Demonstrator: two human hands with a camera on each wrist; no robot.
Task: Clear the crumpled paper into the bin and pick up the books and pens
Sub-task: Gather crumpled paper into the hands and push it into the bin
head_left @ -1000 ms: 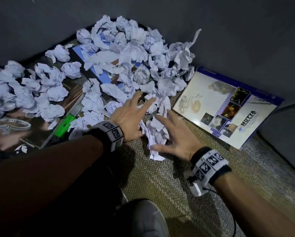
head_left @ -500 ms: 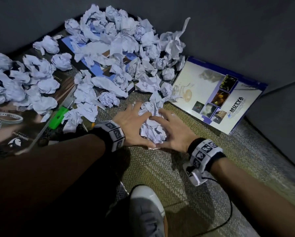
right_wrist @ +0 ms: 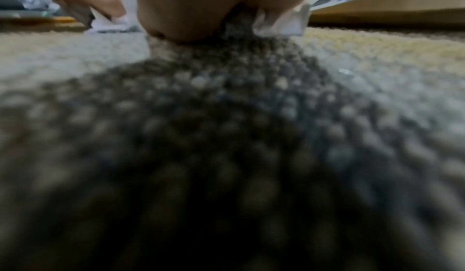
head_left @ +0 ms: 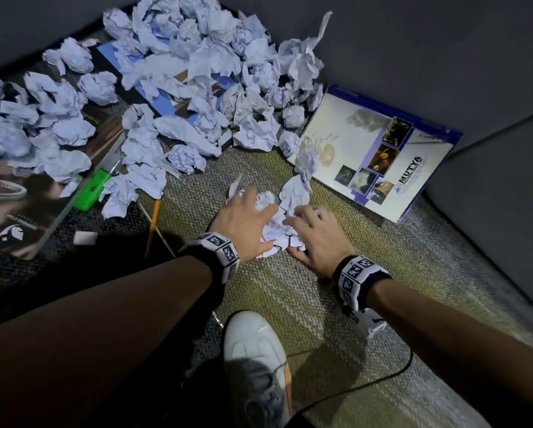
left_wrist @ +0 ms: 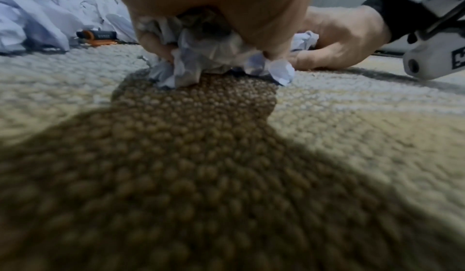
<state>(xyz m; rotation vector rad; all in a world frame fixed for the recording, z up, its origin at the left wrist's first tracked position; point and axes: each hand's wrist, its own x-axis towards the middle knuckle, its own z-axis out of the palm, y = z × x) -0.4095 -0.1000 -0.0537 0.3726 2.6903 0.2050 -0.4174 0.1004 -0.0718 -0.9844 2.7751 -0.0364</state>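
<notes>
Paper is heaped along the far side of the carpet, spread from its left edge, where it covers a dark book, across a blue book at the back, and up to a white book leaning at the right edge. A green pen and a pencil are seen at the near fringe of the left heap. A small wad has been set apart near the middle of the carpet, and it is clasped from both sides: the left hand is curled over its left half, with crumpled sheets pinched under the fingers in the left wrist view, and the right hand is curled against its right half, with a scrap held under the palm in the right wrist view. No bin is visible in any view. The likely failure, as judged from here, is spillage: the wad is loose and springy, loose tails stick out beyond the fingers toward the white book, and pieces could be dropped on the lift if the clasp is not tightened underneath. A pen hidden among the sheets could also be swept up and binned by mistake. Compared with half a second ago, the hands and wad are found nearer the person and farther from the heap, so that a strip of bare carpet is now left between them; a second ago the fingers were spread flat among the sheets, and nothing had yet been gathered.
</notes>
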